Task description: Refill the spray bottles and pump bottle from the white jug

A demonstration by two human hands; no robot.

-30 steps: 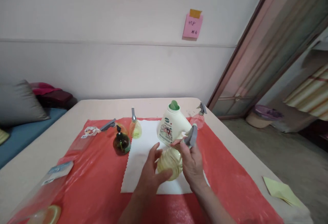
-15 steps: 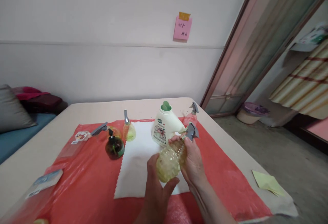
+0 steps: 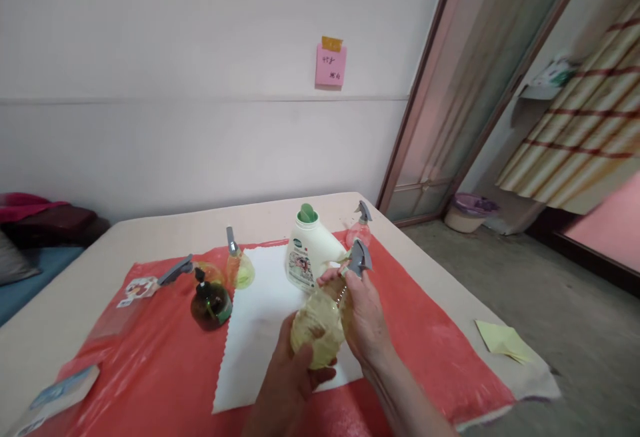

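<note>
A yellow see-through spray bottle (image 3: 316, 329) with a grey trigger head is tilted above the white cloth (image 3: 260, 330), its base turned toward me. My left hand (image 3: 295, 364) is closed around the base, thumb across the underside. Around the neck, just below the trigger head, my right hand (image 3: 367, 320) is wrapped. Right behind the bottle stands a pale green detergent jug (image 3: 306, 257) with a green cap. A dark pump bottle (image 3: 211, 305) sits left of the cloth.
Behind the pump bottle, another yellow spray bottle (image 3: 242, 270) stands and a further one lies tilted. A pink spray bottle (image 3: 359, 230) is at the back right. Red plastic sheeting (image 3: 160, 370) covers the table. Yellow paper notes (image 3: 503, 340) lie near the right edge.
My left hand has shifted its grip, bringing the thumb over the bottle's underside. The bottle has turned so that its base faces me more. The view has swung slightly right.
</note>
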